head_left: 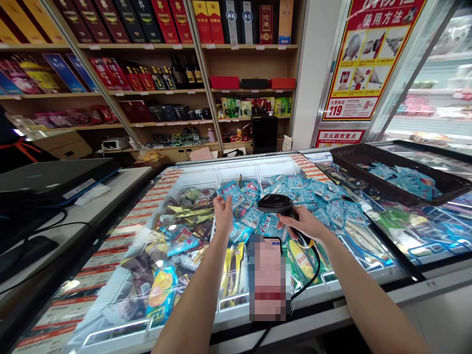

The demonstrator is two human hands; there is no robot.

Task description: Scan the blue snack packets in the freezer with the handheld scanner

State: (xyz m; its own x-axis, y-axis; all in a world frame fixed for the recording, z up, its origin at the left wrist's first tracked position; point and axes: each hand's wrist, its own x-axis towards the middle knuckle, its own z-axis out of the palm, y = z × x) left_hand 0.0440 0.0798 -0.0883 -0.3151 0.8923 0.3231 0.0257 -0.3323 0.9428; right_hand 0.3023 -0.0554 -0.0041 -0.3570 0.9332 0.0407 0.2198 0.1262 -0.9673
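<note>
A black handheld barcode scanner [276,202] is gripped in my right hand [304,223], its head pointing left and its cable running down towards me. My left hand [223,214] pinches the edge of a small blue packet [233,193], held up just left of the scanner. Many similar blue packets [334,209] lie spread over the freezer's glass top around and to the right of the scanner. Below the hands, a phone [273,242] rests near the front edge, most of it pixelated.
A dark brown basket [398,169] with more blue packets stands at the right. Wrapped ice creams [162,290] show through the freezer glass. Left is a counter [129,182] with a black device [55,179]. Shelves [147,46] of boxes and bottles line the back.
</note>
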